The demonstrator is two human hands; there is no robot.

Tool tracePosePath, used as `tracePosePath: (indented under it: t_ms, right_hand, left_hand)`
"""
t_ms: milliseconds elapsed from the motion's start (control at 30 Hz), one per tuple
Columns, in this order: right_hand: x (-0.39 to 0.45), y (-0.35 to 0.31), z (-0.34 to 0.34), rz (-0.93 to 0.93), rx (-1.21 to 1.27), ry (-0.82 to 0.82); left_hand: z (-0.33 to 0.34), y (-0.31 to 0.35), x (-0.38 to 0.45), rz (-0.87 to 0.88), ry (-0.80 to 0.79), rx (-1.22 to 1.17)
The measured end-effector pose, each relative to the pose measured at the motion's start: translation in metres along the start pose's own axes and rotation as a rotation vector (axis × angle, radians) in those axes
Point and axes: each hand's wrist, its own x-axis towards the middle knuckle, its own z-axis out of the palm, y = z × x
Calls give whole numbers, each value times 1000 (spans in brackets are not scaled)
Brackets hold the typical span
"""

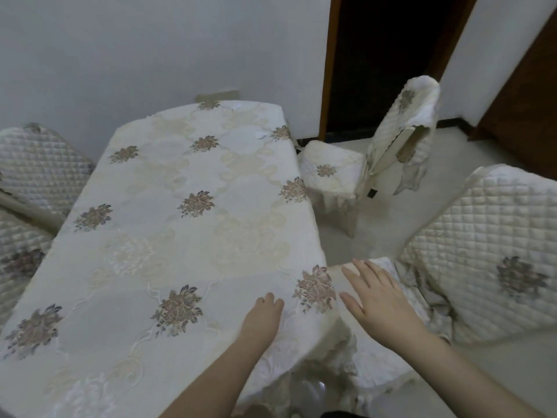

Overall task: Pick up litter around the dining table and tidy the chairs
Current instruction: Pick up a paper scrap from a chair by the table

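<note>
A dining table (168,224) under a cream flowered cloth fills the middle of the view. My left hand (265,315) rests on the cloth near the table's right front corner, fingers curled, holding nothing I can see. My right hand (376,300) hovers with fingers spread over the seat of the near right chair (488,254), whose quilted back leans away to the right. Further back on the right a second covered chair (334,173) stands pulled out from the table, its back cover (410,116) hanging loose. Two small white scraps (261,134) lie near the table's far edge.
Two quilted chair backs (39,167) stand along the table's left side. A white wall runs behind the table. A dark open doorway (388,55) with a brown frame lies at the back right, with pale floor (388,224) between the right chairs.
</note>
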Motion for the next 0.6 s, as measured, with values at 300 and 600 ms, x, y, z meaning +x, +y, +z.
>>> tracePosePath:
  t_ms: [300, 600]
  right_hand:
    - [-74, 93, -25, 237, 43, 44]
    - [-169, 203, -66, 394, 128, 171]
  left_hand:
    - [-50, 100, 34, 89, 0, -241]
    - [-100, 316, 11, 243, 132, -693]
